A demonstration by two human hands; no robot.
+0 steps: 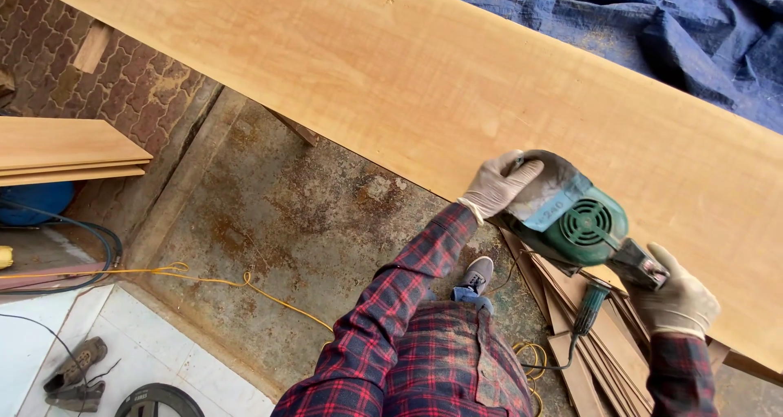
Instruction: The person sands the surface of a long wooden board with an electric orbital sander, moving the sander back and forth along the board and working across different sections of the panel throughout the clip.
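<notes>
Plaid sleeves [408, 335] up close, and I'm gripping one green power sander [571, 217] with both gloved hands: left hand [499, 184] wrapped over its front knob, right hand [677, 303] clenched around the rear handle. It's sitting on the near edge of one long board [391, 74]. Judging by the even surface, I'm guessing most sanding's done, and offcuts [595, 343] are piling up below.

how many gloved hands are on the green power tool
2. The left hand rests on the front top of the green power tool, at the edge of the long board. The right hand grips its rear handle.
</notes>
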